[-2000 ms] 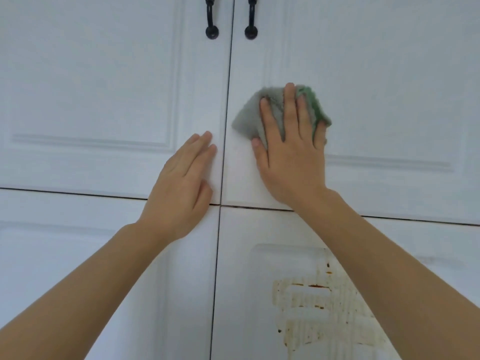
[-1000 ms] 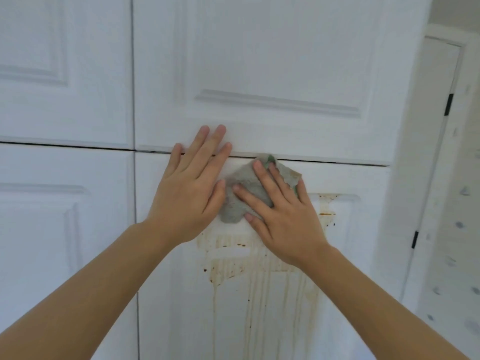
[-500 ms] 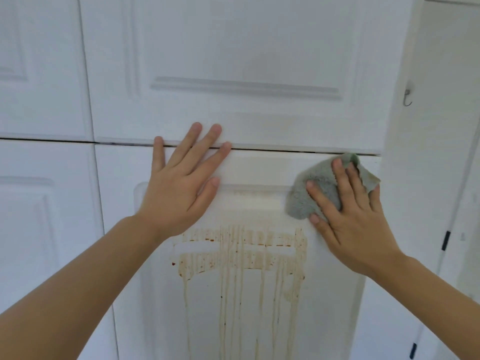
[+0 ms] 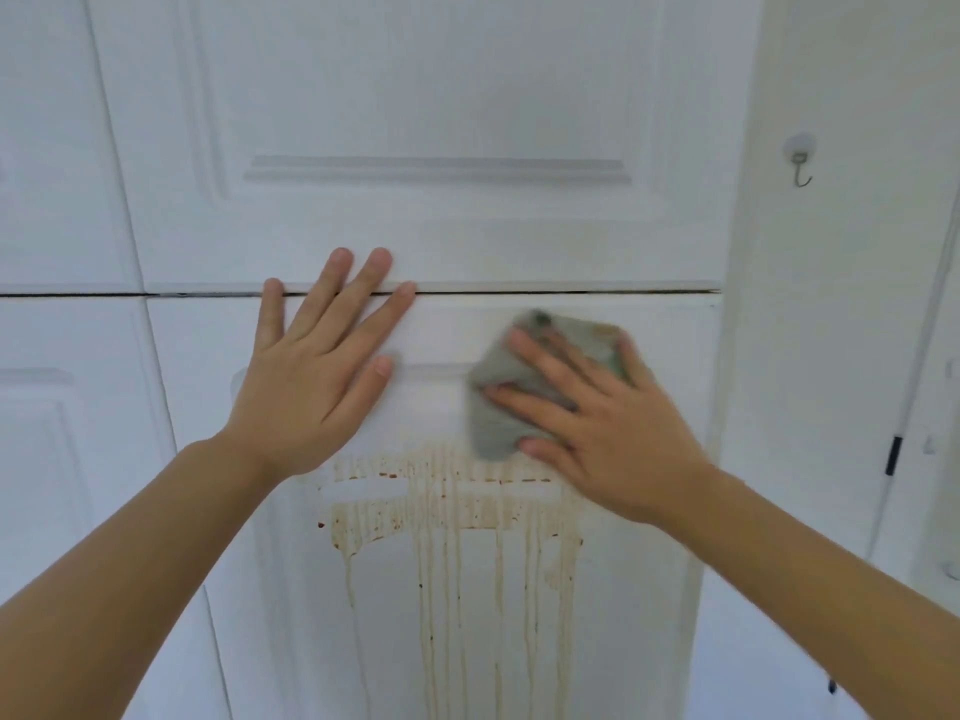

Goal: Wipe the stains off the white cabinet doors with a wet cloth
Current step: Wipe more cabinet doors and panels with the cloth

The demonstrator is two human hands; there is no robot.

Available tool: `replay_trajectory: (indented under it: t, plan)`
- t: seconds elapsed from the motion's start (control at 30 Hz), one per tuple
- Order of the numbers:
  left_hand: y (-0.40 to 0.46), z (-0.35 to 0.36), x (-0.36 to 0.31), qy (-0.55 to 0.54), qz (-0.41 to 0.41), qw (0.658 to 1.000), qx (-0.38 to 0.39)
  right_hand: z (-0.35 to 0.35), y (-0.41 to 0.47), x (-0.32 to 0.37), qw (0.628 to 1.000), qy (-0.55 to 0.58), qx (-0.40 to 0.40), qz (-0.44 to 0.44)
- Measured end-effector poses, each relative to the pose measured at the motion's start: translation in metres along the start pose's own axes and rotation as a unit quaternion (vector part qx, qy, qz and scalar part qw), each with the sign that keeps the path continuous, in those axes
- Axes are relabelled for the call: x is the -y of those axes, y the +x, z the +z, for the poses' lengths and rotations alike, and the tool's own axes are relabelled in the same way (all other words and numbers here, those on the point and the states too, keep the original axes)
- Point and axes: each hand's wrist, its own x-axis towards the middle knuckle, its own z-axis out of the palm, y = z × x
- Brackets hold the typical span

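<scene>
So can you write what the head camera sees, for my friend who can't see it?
A person's right hand presses a grey-green cloth flat against a white cabinet door, just above brown drip stains that run down it. The left hand rests flat on the same door beside it. A small hook hangs on the wall to the right.

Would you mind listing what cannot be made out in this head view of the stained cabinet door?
- Cloth: blurred; partly covered by the right hand, so its wetness cannot be judged.
- Brown stain: its drips run off the bottom edge; the end is cut off.
- Door surface under the left hand: hidden by the palm.
- Wall hook: too small for detail.
</scene>
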Motion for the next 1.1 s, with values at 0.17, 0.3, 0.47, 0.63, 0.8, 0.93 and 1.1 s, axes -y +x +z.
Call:
replay_trajectory:
  t: [0.17, 0.3, 0.47, 0.63, 0.8, 0.93, 1.1]
  plan:
    - [-0.001, -0.010, 0.006, -0.028, 0.027, 0.999, 0.026, 0.002, -0.037, -0.029, 0.997, -0.057, 0.027, 0.047]
    - [-0.019, -0.019, 0.034, -0.025, 0.033, 0.999, 0.023, 0.000, -0.017, -0.006, 0.997, -0.049, 0.028, 0.054]
    - [-0.024, -0.013, 0.044, -0.035, 0.022, 0.999, -0.004, -0.004, 0.040, 0.046, 0.999, -0.036, -0.003, -0.001]
    - [-0.025, -0.011, 0.049, -0.019, 0.033, 0.999, -0.031, -0.006, 0.094, 0.101, 0.999, 0.007, -0.035, -0.028]
    - [-0.025, -0.010, 0.047, -0.040, 0.007, 0.999, -0.024, -0.008, 0.038, 0.043, 0.999, -0.032, 0.010, -0.011]
    - [-0.026, -0.012, 0.047, -0.039, 0.002, 0.999, -0.007, -0.003, -0.033, -0.012, 0.994, -0.068, 0.041, 0.080]
    - [-0.025, -0.014, 0.044, -0.033, 0.008, 0.999, 0.002, -0.003, -0.036, -0.004, 0.985, -0.033, 0.075, 0.151]
